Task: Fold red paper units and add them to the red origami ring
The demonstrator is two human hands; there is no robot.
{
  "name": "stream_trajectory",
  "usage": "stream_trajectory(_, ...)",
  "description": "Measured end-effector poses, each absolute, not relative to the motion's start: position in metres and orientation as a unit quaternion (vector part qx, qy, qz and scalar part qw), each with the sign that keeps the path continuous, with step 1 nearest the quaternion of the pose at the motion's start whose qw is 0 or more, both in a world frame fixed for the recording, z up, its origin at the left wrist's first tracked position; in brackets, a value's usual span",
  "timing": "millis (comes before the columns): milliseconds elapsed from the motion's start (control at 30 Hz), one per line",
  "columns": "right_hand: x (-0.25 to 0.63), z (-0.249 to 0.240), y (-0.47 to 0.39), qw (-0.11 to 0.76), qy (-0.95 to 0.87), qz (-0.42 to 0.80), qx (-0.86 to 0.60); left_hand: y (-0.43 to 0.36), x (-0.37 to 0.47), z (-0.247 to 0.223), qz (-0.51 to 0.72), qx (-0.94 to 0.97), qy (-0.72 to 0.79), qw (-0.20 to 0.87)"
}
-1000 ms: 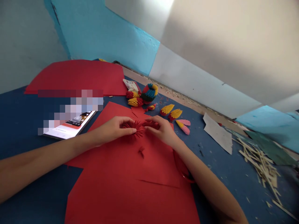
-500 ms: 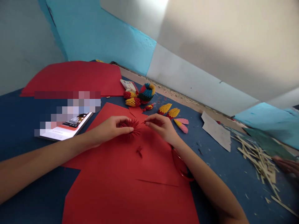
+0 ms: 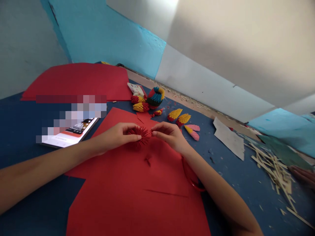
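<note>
My left hand (image 3: 121, 134) is closed round a spiky red folded-paper ring (image 3: 144, 137), thumb on its near side and fingers behind it. At the ring's right edge my right hand (image 3: 171, 133) pinches a small folded red paper piece, now mostly hidden by the fingertips. Whether that piece touches the ring I cannot tell. Below them, a few loose folded red pieces (image 3: 148, 160) lie on a large red paper sheet (image 3: 128, 200). The red handle of what looks like scissors (image 3: 193, 183) shows beside my right forearm.
To the left lies a lit phone (image 3: 64, 140), with a red paper stack (image 3: 81, 80) behind it. Farther back stand a multicoloured folded-paper model (image 3: 155, 98) and yellow-red paper pieces (image 3: 175, 114). A grey sheet (image 3: 228, 139), thin pale strips (image 3: 275, 168) and another person's hand (image 3: 304, 175) are at right.
My right hand has moved slightly left and down, bringing the small red piece up to the ring's edge. My left hand keeps its hold on the ring.
</note>
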State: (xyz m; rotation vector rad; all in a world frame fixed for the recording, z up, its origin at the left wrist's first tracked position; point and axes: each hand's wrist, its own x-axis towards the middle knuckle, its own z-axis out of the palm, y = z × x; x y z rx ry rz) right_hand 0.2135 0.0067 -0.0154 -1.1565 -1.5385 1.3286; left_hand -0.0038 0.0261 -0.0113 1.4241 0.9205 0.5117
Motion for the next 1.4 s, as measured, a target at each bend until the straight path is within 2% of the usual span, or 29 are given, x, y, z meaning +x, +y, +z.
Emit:
stream_trajectory(267,0.205,-0.018,0.001,0.397,-0.588,0.551,-0.439,0.028,-0.005,-0.015,0.211,0.659,0.386,0.61)
stream_trajectory(500,0.199,-0.022,-0.003,0.41,-0.619,0.502,-0.443,0.029,-0.007,-0.017,0.21,0.663,0.381,0.609)
stream_trajectory(1400,0.193,-0.024,-0.008,0.433,-0.597,0.472,-0.483,0.026,-0.005,-0.018,0.25,0.647,0.37,0.618)
